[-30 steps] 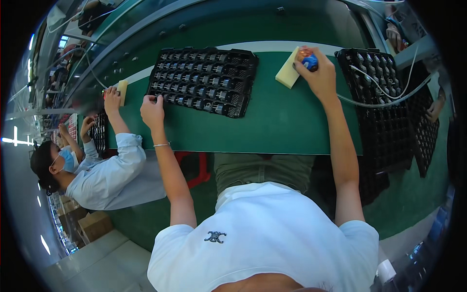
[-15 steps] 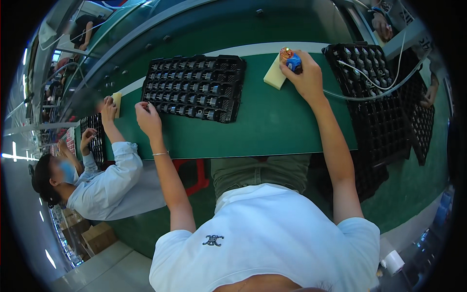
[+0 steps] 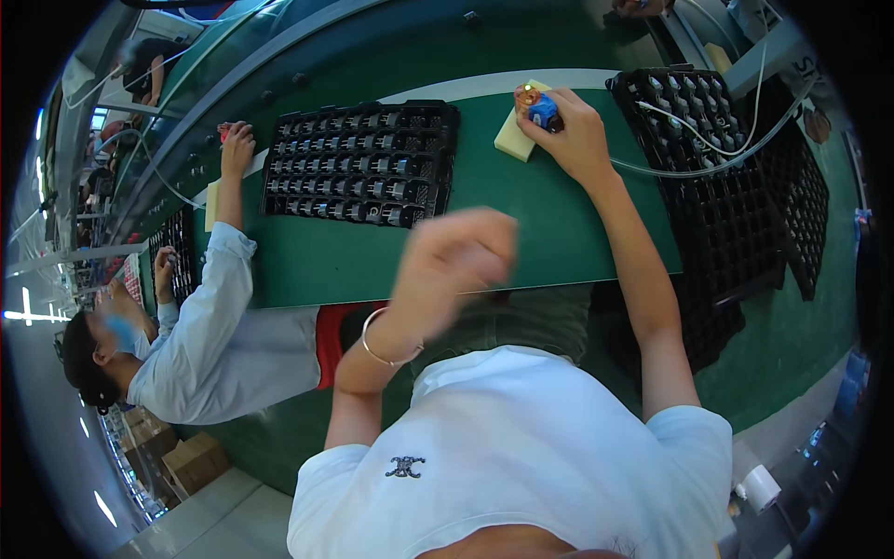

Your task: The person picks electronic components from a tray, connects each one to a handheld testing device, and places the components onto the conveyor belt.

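Observation:
My right hand (image 3: 575, 138) is closed around a small blue and orange object (image 3: 543, 114) with a shiny top; its kind is not clear. It is held over or against a pale yellow block (image 3: 514, 140) on the green table. Smeared by motion, my left hand (image 3: 458, 253) is raised in front of the table's near edge, its fingers curled. Whether anything is in them cannot be seen. Beyond it lies a black tray (image 3: 436, 191) with rows of small dark and metallic parts (image 3: 346, 166).
At the right stand more black trays (image 3: 712, 224), one with metallic parts, crossed by a clear hose (image 3: 689, 174) and a white cable. A co-worker (image 3: 219, 279) sits at the left, one arm reaching over the table near another yellow block (image 3: 212, 205). Metal rails run behind.
My left hand has swung from the black tray's left side toward my body and rightward. My right hand has shifted slightly left with the blue and orange object. The co-worker's hand has reached farther forward.

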A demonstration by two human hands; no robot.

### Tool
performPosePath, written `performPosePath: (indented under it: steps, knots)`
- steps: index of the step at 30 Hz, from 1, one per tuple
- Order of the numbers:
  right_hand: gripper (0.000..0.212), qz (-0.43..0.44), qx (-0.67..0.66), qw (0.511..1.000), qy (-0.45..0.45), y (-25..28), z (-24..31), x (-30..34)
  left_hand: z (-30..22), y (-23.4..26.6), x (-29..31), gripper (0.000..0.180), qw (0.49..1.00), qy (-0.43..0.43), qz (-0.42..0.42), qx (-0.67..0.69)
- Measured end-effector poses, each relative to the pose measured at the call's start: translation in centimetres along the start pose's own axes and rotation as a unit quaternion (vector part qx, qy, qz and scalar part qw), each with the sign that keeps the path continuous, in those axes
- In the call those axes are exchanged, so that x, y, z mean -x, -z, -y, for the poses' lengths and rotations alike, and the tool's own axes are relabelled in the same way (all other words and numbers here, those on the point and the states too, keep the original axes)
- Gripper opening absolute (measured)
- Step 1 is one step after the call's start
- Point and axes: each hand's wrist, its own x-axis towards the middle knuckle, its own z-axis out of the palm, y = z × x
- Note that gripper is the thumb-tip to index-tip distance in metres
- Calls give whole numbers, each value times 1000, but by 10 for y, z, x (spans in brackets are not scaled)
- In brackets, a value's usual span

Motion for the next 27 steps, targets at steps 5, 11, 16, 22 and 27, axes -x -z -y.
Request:
performPosePath:
  steps: [5,11,16,22,27]
  knots:
    - [36,-18,31,999,-2,-1,-2,0,-72,-80,-32,21,934,-127,334,-15]
    - [35,-9,-2,1000,3,3,-2,0,-106,-86,-43,19,934,-134,329,-31]
    - [34,-7,4,1000,4,2,-1,0,-111,-78,-37,18,932,-133,331,-58]
    - [34,-3,-5,1000,-8,2,0,-1,-120,-73,-35,18,928,-140,334,-92]
    - [33,-1,8,1000,-6,1,0,-1,-129,-62,-33,18,922,-151,333,-130]
